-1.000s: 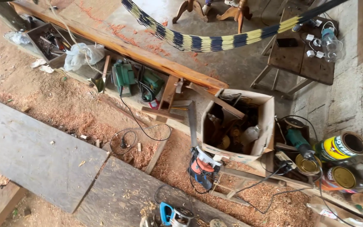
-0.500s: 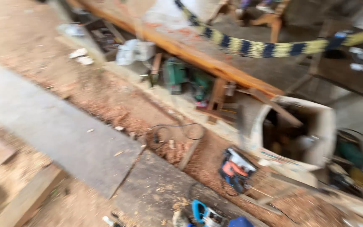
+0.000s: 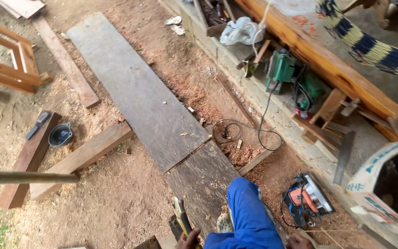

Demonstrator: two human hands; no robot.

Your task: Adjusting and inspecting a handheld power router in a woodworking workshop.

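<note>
My left hand (image 3: 188, 240) is at the bottom edge, closed around a tool with a yellow and black handle (image 3: 180, 216) that points up over a dark plank (image 3: 203, 177). Only the top of my right hand (image 3: 298, 241) shows at the bottom edge, next to my leg in blue trousers (image 3: 249, 216); its fingers are hidden. An orange circular saw (image 3: 307, 200) lies on the sawdust just right of the leg. A long grey plank (image 3: 134, 87) runs away from the dark one towards the top left.
Two green power tools (image 3: 280, 67) (image 3: 312, 87) and a black cable (image 3: 247, 131) lie below a long orange beam (image 3: 328, 60). A striped hammock (image 3: 376, 48) hangs top right. A black bowl (image 3: 61, 134), timbers (image 3: 81, 157) and a wooden frame (image 3: 5, 67) are left. A white sack (image 3: 383, 193) stands right.
The view has swung left and down across the yard. My blue-clad leg and both hands have come into view at the bottom, the left one holding the tool.
</note>
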